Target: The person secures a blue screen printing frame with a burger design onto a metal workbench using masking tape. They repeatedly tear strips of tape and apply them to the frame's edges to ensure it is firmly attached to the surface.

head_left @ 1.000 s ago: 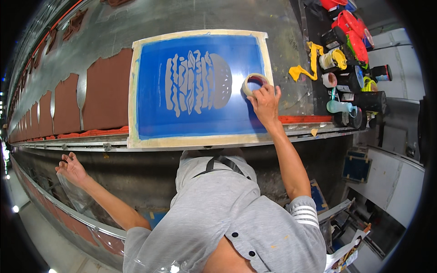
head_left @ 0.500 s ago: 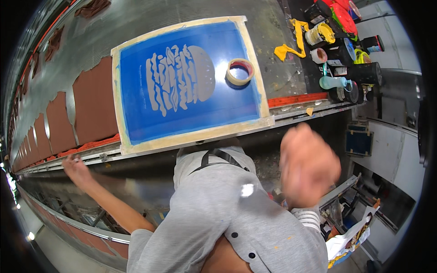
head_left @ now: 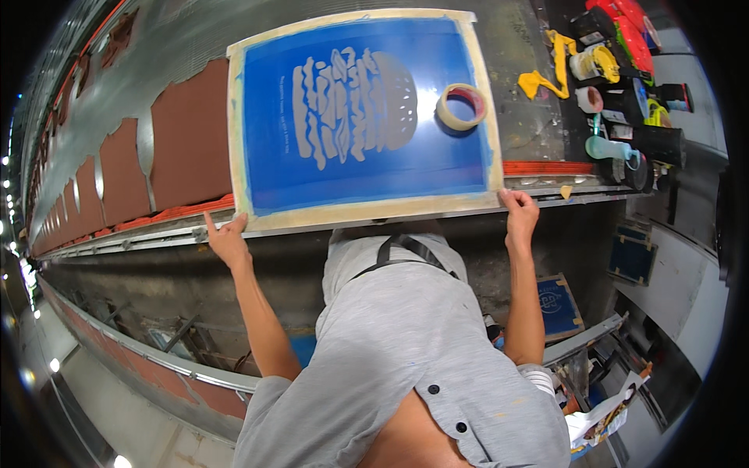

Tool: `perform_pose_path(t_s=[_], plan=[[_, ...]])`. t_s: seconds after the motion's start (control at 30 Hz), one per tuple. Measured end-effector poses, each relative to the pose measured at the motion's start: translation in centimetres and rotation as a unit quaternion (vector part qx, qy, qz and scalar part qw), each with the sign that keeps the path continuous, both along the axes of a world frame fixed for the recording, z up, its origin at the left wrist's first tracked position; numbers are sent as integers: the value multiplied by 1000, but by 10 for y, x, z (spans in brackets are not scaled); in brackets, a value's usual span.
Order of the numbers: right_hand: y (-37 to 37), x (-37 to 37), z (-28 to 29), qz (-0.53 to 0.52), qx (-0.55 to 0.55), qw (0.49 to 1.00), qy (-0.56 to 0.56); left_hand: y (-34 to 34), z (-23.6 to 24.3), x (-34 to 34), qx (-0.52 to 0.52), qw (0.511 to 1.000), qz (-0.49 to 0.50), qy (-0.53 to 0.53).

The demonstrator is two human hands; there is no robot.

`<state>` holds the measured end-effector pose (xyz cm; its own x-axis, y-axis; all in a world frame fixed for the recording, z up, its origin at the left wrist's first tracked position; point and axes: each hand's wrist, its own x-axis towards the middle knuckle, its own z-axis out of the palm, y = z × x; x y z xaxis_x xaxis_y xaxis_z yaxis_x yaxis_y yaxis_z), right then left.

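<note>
A blue printing screen [head_left: 367,187] with a grey burger design and cream-taped border lies flat across the long table near its edge. My left hand [head_left: 232,237] grips its near left corner by the thumb, index finger stretched out. At the near right corner my right hand [head_left: 521,214] pinches the frame between thumb and fingers. A roll of cream tape [head_left: 456,121] rests on the blue mesh toward the right, inside the border.
Brown fabric pieces [head_left: 187,140] lie along the table [head_left: 515,125] at left, by an orange strip [head_left: 554,168]. At right stand ink pots [head_left: 594,65] and yellow fabric [head_left: 542,83]. A lower rail [head_left: 140,351] runs at left; blue screens [head_left: 555,308] lean below the table.
My right hand let go of the tape roll, leaving it on the screen, and moved to the near right corner. My left hand rose rightward from below the table edge to the left corner.
</note>
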<state>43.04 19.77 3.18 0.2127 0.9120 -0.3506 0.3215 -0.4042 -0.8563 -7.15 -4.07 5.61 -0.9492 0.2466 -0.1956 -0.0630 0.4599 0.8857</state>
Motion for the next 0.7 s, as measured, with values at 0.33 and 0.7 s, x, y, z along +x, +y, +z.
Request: perform_pose_path(t_s=[0.33, 0.7], plan=[[-1, -12, 1, -22, 14, 1000, -5, -5, -19, -5, -23, 999, 33, 34], [-2, -10, -15, 13, 74, 985, -157, -7, -23, -1, -23, 998, 42, 49]])
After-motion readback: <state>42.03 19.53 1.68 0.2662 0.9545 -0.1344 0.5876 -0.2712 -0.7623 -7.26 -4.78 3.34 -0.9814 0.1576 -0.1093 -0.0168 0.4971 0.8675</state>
